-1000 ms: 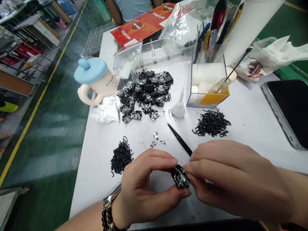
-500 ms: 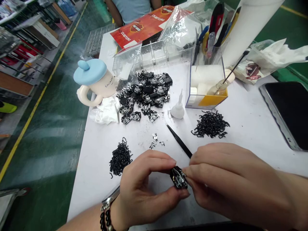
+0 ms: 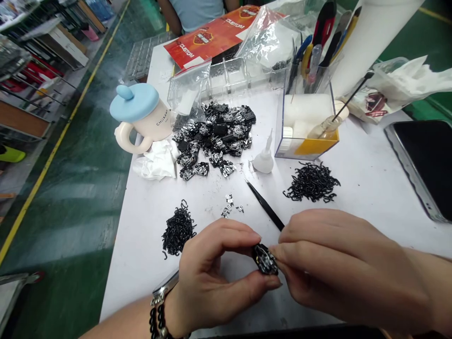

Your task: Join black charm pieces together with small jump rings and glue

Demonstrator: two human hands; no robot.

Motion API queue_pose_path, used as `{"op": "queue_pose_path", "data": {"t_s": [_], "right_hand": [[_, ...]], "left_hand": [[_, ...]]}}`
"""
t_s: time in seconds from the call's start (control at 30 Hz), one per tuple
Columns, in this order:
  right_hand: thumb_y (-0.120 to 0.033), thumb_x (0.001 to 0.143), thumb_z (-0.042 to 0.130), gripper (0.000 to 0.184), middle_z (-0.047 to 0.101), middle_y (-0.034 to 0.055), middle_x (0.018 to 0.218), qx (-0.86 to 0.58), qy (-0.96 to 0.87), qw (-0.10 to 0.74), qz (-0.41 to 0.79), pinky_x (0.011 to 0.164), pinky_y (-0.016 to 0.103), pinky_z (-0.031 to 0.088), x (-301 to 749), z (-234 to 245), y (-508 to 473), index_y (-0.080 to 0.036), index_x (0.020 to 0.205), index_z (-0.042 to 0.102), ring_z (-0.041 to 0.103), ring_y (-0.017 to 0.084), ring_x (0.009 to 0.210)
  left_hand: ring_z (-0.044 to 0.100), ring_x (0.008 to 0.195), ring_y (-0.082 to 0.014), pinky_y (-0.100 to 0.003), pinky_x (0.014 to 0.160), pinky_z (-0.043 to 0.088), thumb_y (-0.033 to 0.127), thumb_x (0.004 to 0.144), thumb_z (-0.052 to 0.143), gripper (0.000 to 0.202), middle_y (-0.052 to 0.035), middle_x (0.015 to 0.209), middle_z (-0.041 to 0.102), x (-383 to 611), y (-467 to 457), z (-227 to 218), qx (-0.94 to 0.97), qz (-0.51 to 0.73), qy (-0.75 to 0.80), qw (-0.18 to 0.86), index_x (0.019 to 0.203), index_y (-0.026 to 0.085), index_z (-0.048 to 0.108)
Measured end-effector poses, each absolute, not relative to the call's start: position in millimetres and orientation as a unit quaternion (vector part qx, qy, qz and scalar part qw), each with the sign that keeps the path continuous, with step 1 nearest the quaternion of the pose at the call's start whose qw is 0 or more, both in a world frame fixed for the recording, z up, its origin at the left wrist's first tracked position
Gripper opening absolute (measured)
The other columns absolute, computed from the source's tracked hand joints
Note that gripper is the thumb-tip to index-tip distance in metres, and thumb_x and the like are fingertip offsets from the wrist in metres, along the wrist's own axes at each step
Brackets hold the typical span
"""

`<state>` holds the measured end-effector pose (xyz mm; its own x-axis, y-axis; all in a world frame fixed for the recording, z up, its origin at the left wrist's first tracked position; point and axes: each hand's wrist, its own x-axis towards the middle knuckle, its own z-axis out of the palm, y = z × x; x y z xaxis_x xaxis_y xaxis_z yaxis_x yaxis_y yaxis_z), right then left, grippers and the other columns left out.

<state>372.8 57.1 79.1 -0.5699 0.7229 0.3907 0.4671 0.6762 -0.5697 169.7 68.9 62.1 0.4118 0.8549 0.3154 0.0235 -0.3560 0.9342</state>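
My left hand [image 3: 215,270] and my right hand [image 3: 332,263] pinch a small black-and-chrome metal part [image 3: 264,260] between their fingertips, low over the white table [image 3: 141,245]. Black tweezers [image 3: 264,205] lie with their tip pointing away, their near end passing under my right hand. Just beyond my fingers are a few tiny silver pieces [image 3: 229,205]. To the left of my left hand sits a heap of black wire clips [image 3: 178,230]. A similar heap [image 3: 312,182] lies beyond my right hand. A large pile of black-and-chrome parts [image 3: 213,139] lies further back.
A mug with a blue lid [image 3: 136,110], white tissue [image 3: 155,162], a glue bottle [image 3: 264,157], a clear box [image 3: 303,127], a tool holder [image 3: 310,66] and plastic bags crowd the table's far side. A tablet [image 3: 423,165] lies right. A person [image 3: 190,9] stands beyond.
My hands and the part stay almost in place, with only a slight shift of the fingers. The whole view moves a little with my head.
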Motion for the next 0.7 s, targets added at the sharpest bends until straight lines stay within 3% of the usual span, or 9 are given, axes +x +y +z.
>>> {"op": "queue_pose_path", "data": {"t_s": [0.57,0.7], "right_hand": [[-0.017,0.087,0.048,0.007,0.056,0.0001,0.070,-0.324,-0.868,0.318,0.201,0.056,0.023,0.037,371.3,82.9,58.1,-0.016,0.089,0.054,0.050,0.008,0.063],[-0.015,0.087,0.042,0.018,0.048,0.0006,0.062,-0.300,-0.877,0.317,0.200,0.053,0.025,0.035,372.1,85.8,59.5,-0.015,0.078,0.057,0.045,0.010,0.059]], "left_hand": [[0.064,0.074,-0.0174,-0.025,0.063,0.054,0.018,0.060,0.082,0.037,-0.0081,0.082,0.067,170.3,70.8,65.3,0.692,0.439,0.321,0.475,0.094,0.015,0.067],[0.064,0.075,-0.0159,-0.023,0.066,0.055,0.015,0.060,0.082,0.038,-0.0073,0.083,0.067,170.1,70.6,66.2,0.701,0.446,0.302,0.468,0.095,0.014,0.066]]}}
